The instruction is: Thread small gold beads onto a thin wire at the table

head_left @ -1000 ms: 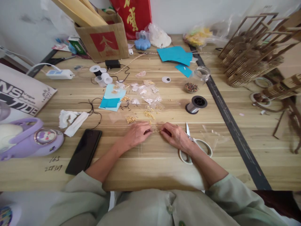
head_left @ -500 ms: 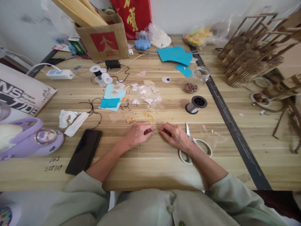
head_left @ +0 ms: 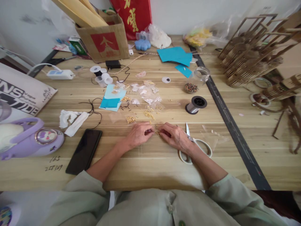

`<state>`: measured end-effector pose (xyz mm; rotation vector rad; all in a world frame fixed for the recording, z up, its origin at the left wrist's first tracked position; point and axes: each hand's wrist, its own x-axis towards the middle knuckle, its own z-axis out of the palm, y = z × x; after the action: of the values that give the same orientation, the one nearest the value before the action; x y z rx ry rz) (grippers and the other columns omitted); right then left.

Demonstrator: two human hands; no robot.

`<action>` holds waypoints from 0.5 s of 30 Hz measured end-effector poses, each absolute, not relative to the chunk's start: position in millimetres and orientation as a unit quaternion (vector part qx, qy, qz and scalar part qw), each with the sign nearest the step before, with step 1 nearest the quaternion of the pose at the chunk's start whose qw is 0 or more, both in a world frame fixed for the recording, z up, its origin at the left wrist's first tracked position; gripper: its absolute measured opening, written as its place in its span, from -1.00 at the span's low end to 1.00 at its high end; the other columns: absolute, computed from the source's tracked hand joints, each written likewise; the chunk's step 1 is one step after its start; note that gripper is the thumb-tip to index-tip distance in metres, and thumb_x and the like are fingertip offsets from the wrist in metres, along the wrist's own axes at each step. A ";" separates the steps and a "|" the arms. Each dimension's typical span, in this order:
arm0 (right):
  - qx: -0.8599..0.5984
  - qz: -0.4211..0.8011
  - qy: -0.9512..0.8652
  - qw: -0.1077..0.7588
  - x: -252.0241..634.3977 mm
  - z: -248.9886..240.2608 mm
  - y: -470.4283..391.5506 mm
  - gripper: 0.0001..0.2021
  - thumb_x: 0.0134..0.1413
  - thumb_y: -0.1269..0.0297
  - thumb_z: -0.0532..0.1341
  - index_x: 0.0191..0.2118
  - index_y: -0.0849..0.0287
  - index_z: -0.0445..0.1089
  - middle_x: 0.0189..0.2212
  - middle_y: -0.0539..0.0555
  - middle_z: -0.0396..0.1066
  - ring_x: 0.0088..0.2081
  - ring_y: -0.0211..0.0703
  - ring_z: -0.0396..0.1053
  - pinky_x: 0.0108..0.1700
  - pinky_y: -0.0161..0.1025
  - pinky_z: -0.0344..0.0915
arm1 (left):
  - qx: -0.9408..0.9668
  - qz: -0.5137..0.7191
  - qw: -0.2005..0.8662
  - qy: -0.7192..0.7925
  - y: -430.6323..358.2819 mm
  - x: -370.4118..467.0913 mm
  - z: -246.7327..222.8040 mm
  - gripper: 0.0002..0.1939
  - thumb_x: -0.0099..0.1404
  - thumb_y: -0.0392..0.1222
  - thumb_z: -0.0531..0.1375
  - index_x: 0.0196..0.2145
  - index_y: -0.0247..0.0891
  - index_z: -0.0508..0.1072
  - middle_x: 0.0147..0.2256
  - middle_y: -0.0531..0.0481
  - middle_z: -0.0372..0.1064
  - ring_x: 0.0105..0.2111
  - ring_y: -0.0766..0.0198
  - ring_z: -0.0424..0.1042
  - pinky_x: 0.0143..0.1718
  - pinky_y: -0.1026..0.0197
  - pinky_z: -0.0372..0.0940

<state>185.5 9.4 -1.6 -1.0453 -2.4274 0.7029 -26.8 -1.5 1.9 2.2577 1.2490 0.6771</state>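
Observation:
My left hand [head_left: 140, 134] is closed in a pinch on a thin pale thread, whose loose end hangs below the fingers. Facing it, my right hand [head_left: 174, 135] pinches a tiny gold piece [head_left: 157, 133] between the two hands. Small piles of gold beads [head_left: 131, 119] and gold findings [head_left: 149, 115] lie just beyond my fingers. White-handled scissors [head_left: 199, 145] rest partly under my right wrist. Farther off are little clear bags of silver pieces [head_left: 149, 101] and a spool of fine thread [head_left: 196, 104].
A black phone [head_left: 84, 151] lies beside my left forearm, with a purple bottle [head_left: 47, 138] farther left. A bead jar [head_left: 191, 88] stands beyond the spool. Wooden lantern-like frames [head_left: 244, 56] fill the back right. A cardboard bag [head_left: 103, 44] stands at the back.
The fingertips of both hands have shifted slightly, and the small gold piece between them sits a little lower. The arms and the table items have not visibly moved.

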 end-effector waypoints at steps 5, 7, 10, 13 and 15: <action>-0.345 0.267 -0.873 0.216 182.9 -3.6 7.8 -0.82 0.18 0.38 0.09 -0.12 0.14 0.36 -0.25 0.10 0.37 -0.34 -0.22 0.37 -0.30 -0.33 0.25 | 0.818 0.264 0.241 0.451 -2.2 -23.9 1.3 -0.93 0.20 -0.32 0.17 -0.43 -0.28 0.46 -0.49 0.04 0.33 -0.47 0.35 0.30 -0.43 0.31 0.17; -0.339 0.275 -0.871 0.223 181.6 -5.8 7.3 -0.82 0.19 0.37 0.09 -0.12 0.13 0.36 -0.25 0.10 0.37 -0.33 -0.22 0.37 -0.30 -0.33 0.26 | 0.817 0.270 0.242 0.448 -2.3 -22.4 1.0 -0.92 0.21 -0.31 0.17 -0.43 -0.28 0.45 -0.49 0.03 0.33 -0.47 0.35 0.30 -0.42 0.31 0.18; -0.341 0.281 -0.868 0.226 180.5 -7.6 7.2 -0.84 0.20 0.36 0.08 -0.16 0.12 0.38 -0.26 0.09 0.38 -0.32 -0.22 0.38 -0.28 -0.32 0.28 | 0.815 0.277 0.253 0.442 -2.6 -20.4 1.6 -0.91 0.22 -0.31 0.16 -0.43 -0.29 0.45 -0.49 0.03 0.32 -0.46 0.35 0.29 -0.41 0.31 0.19; -0.344 0.291 -0.863 0.228 180.7 -5.8 7.8 -0.84 0.20 0.37 0.08 -0.19 0.13 0.39 -0.27 0.08 0.37 -0.32 -0.22 0.38 -0.27 -0.32 0.28 | 0.802 0.283 0.280 0.444 -3.2 -18.9 3.0 -0.92 0.22 -0.30 0.15 -0.42 -0.30 0.43 -0.46 0.02 0.34 -0.46 0.36 0.29 -0.40 0.30 0.20; -0.343 0.300 -0.858 0.235 180.9 -3.9 8.0 -0.85 0.19 0.37 0.09 -0.20 0.13 0.40 -0.28 0.08 0.38 -0.33 -0.23 0.38 -0.27 -0.32 0.27 | 0.789 0.293 0.300 0.449 -3.6 -18.3 3.5 -0.92 0.23 -0.30 0.14 -0.40 -0.30 0.43 -0.43 0.00 0.37 -0.44 0.35 0.31 -0.37 0.29 0.23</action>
<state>180.9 8.0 -3.9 -0.9416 -2.3551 0.8232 -18.3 -3.6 3.5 2.0942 1.1920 0.7764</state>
